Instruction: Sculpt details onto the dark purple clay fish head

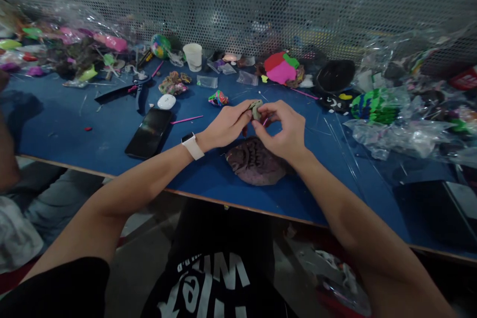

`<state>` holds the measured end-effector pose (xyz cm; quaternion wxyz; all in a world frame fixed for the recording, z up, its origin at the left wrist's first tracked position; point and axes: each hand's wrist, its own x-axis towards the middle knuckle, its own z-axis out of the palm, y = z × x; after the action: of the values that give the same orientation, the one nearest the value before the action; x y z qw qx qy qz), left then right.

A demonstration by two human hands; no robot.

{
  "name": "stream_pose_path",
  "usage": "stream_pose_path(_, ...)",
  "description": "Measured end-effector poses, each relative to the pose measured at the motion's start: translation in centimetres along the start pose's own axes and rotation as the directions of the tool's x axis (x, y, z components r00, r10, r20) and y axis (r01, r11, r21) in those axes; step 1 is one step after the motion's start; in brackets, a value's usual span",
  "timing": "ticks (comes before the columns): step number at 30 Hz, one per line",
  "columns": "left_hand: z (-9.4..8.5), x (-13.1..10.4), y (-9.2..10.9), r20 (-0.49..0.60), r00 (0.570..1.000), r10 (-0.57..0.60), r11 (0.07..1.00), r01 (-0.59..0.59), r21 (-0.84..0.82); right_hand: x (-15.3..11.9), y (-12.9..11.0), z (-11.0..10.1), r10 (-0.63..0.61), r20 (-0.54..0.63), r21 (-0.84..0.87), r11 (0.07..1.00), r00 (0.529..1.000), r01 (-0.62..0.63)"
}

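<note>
Between my hands, above the table, is a small grey-green lump of clay [256,110]. My left hand [231,123], with a pale-banded watch [192,145] on its wrist, pinches the lump from the left. The fingertips of my right hand [286,126] close on its right side. A bit of pink shows by the right fingers; I cannot make out what it is. Just below lies a purplish-brown modelled clay piece [257,163], shaped like a fish, with dark curved ridges on top. My hands hide part of its upper edge.
Left of my hands lie a phone [149,133], a white case [166,102], a pink stick tool [187,119] and dark scissors [138,90]. Behind stand a white cup [193,56] and coloured clay [281,68]. Plastic wrap [383,136] spreads right. Another person's arm [6,144] shows left.
</note>
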<state>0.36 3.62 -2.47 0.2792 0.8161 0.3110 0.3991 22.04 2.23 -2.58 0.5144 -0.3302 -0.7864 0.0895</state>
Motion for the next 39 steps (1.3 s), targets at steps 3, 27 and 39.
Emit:
stream_pose_path(3,-0.6,0.0,-0.2,0.024,0.997,0.068,0.997,-0.067,-0.044,0.0,-0.1,0.0,-0.042,0.015,-0.012,0.999,0.999,0.042)
stream_pose_path(27,-0.7,0.2,0.2,0.008,0.987,0.160,0.971,-0.159,0.178,1.4,1.3,-2.1,0.005,-0.155,-0.133,0.991,0.988,-0.026)
stream_pose_path(39,0.3,0.2,0.2,-0.004,0.999,-0.049,0.982,0.048,-0.182,1.5,1.9,-2.3,0.181,-0.174,0.103,0.981,0.968,-0.165)
